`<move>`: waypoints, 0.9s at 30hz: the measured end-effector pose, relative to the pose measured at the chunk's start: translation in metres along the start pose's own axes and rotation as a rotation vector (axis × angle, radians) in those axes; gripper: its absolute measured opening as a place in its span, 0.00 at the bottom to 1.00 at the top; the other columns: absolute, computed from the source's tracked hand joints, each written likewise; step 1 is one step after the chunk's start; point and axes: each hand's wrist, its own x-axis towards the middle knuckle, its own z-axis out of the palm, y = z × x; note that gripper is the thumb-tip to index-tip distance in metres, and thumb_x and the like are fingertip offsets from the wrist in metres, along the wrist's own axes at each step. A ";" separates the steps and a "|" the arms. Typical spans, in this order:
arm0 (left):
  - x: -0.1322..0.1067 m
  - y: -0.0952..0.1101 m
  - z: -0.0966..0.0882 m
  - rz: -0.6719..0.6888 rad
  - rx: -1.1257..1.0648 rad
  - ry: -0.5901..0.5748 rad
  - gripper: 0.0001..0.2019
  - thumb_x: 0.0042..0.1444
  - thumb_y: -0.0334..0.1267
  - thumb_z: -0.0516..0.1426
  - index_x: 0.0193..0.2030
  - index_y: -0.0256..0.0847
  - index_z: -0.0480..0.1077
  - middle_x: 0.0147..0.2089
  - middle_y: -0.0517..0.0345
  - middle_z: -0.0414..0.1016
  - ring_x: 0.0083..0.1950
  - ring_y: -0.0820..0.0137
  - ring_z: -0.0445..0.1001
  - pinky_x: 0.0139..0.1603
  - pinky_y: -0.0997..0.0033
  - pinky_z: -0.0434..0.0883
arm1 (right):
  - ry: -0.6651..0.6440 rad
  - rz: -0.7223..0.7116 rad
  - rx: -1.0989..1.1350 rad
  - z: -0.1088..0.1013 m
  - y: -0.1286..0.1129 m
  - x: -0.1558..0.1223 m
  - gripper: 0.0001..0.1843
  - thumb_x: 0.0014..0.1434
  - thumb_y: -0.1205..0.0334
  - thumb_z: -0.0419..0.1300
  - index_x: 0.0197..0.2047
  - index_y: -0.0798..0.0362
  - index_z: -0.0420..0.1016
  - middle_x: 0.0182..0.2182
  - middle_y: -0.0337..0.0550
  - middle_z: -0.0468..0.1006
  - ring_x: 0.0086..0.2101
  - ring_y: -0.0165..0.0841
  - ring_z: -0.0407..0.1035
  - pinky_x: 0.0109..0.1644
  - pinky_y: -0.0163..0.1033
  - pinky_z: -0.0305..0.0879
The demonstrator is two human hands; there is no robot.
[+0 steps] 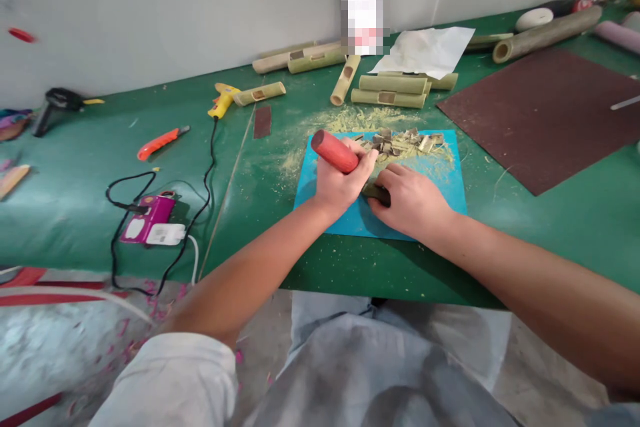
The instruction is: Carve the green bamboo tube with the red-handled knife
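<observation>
My left hand (340,177) is wrapped round the thick red wooden handle (334,151) of a tool; its working end is hidden by my fingers and the bamboo. My right hand (413,200) grips a short greenish bamboo tube (376,192) close beside it, with most of the tube covered. Both hands are over a blue mat (350,223). Just beyond them lie bamboo chips (385,142) and pale sawdust (350,121) on the mat and the green table.
Cut bamboo tubes (393,85) lie behind the mat, partly under white paper (425,50). A brown sheet (545,113) is at right. Leftward are a yellow glue gun (223,100), an orange utility knife (159,144), a purple power strip (153,217) and loose cords.
</observation>
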 end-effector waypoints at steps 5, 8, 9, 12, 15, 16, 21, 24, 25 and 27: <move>0.003 0.002 0.003 0.088 0.035 -0.006 0.17 0.65 0.44 0.64 0.28 0.42 0.67 0.23 0.66 0.68 0.28 0.75 0.71 0.39 0.69 0.74 | 0.020 -0.004 0.015 0.003 0.000 0.000 0.04 0.61 0.65 0.62 0.39 0.55 0.77 0.40 0.53 0.79 0.37 0.39 0.69 0.38 0.42 0.56; 0.005 0.001 0.004 0.118 0.037 0.012 0.16 0.65 0.41 0.64 0.27 0.42 0.67 0.23 0.67 0.68 0.27 0.75 0.71 0.38 0.70 0.74 | 0.012 0.006 0.007 0.004 0.001 0.000 0.05 0.61 0.64 0.61 0.39 0.56 0.77 0.41 0.53 0.80 0.37 0.39 0.69 0.38 0.43 0.55; 0.006 0.000 0.005 0.133 0.046 0.010 0.16 0.65 0.40 0.64 0.27 0.42 0.67 0.24 0.66 0.68 0.27 0.75 0.71 0.38 0.70 0.74 | 0.009 0.009 0.006 0.005 0.000 0.000 0.06 0.61 0.64 0.61 0.40 0.56 0.78 0.41 0.53 0.80 0.37 0.39 0.69 0.38 0.43 0.55; 0.009 -0.001 0.006 0.185 0.065 -0.013 0.16 0.64 0.39 0.63 0.27 0.42 0.65 0.25 0.65 0.69 0.27 0.75 0.70 0.34 0.72 0.73 | 0.010 0.016 0.004 0.006 -0.001 0.001 0.09 0.62 0.64 0.61 0.44 0.57 0.79 0.43 0.54 0.80 0.39 0.40 0.70 0.38 0.43 0.56; 0.013 -0.001 0.008 0.195 0.063 -0.035 0.17 0.64 0.38 0.62 0.26 0.42 0.62 0.24 0.65 0.67 0.26 0.75 0.68 0.32 0.72 0.71 | 0.005 0.027 0.007 0.006 -0.002 0.002 0.12 0.63 0.63 0.62 0.48 0.58 0.80 0.45 0.54 0.81 0.40 0.41 0.72 0.39 0.42 0.57; 0.014 -0.001 0.009 0.183 0.062 -0.037 0.18 0.64 0.37 0.62 0.25 0.42 0.62 0.23 0.65 0.65 0.26 0.75 0.67 0.32 0.72 0.71 | 0.000 0.030 0.011 0.006 -0.002 0.002 0.12 0.63 0.63 0.62 0.48 0.58 0.80 0.45 0.54 0.81 0.40 0.41 0.72 0.39 0.42 0.57; 0.014 0.002 0.010 0.091 0.026 -0.032 0.18 0.61 0.35 0.61 0.22 0.42 0.60 0.22 0.66 0.63 0.24 0.76 0.63 0.31 0.72 0.68 | -0.019 0.020 0.056 0.005 0.000 0.004 0.09 0.64 0.60 0.64 0.43 0.56 0.80 0.43 0.52 0.81 0.38 0.38 0.70 0.38 0.41 0.55; 0.011 0.002 0.008 -0.012 -0.012 -0.049 0.17 0.57 0.33 0.61 0.21 0.42 0.59 0.20 0.67 0.61 0.23 0.77 0.61 0.29 0.72 0.66 | -0.020 0.022 0.076 0.004 0.001 0.004 0.07 0.64 0.60 0.64 0.39 0.55 0.78 0.39 0.48 0.80 0.34 0.35 0.68 0.37 0.41 0.53; 0.010 0.002 0.007 -0.048 -0.034 -0.041 0.17 0.56 0.32 0.61 0.21 0.42 0.59 0.20 0.67 0.60 0.22 0.77 0.60 0.27 0.72 0.65 | -0.023 0.027 0.071 0.003 0.001 0.004 0.07 0.64 0.60 0.64 0.38 0.55 0.78 0.38 0.48 0.79 0.33 0.34 0.67 0.36 0.41 0.52; 0.008 0.003 0.006 -0.107 -0.092 0.014 0.18 0.55 0.32 0.62 0.20 0.42 0.60 0.19 0.68 0.59 0.21 0.77 0.59 0.25 0.73 0.63 | -0.030 0.028 0.049 0.002 0.000 0.004 0.07 0.63 0.59 0.65 0.37 0.55 0.77 0.38 0.47 0.78 0.33 0.34 0.66 0.36 0.41 0.51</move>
